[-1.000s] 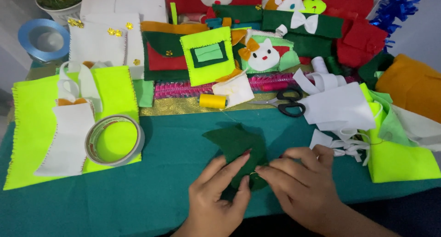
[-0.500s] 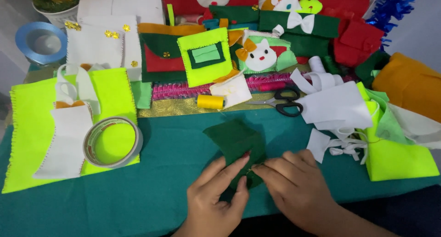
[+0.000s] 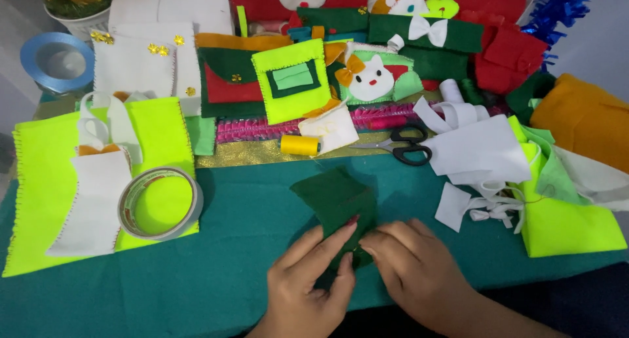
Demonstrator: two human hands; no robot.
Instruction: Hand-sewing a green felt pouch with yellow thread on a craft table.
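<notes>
Both hands are down on the dark green felt (image 3: 334, 200), which lies flat on the teal cloth (image 3: 216, 272) of the table, near the front edge. The left hand (image 3: 308, 289) has its fingers stretched along the piece's lower left, thumb tucked underneath at the edge, so it is pinching the felt lightly rather than gripping it. The right hand (image 3: 419, 272) is curled, fingertips pressing the lower right corner, holding nothing else that I can see. To my eye they are lining up or folding that lower edge, and it would go best with the fingertips kept close together at the seam, pressing flat so the soft felt does not creep or pucker, and the upper part left lying smooth. The scissors (image 3: 403, 144) and yellow thread spool (image 3: 299, 145) sit just beyond the felt, within easy reach; the tape roll (image 3: 160, 203) rests on the neon sheet (image 3: 39, 174) well to the left.
</notes>
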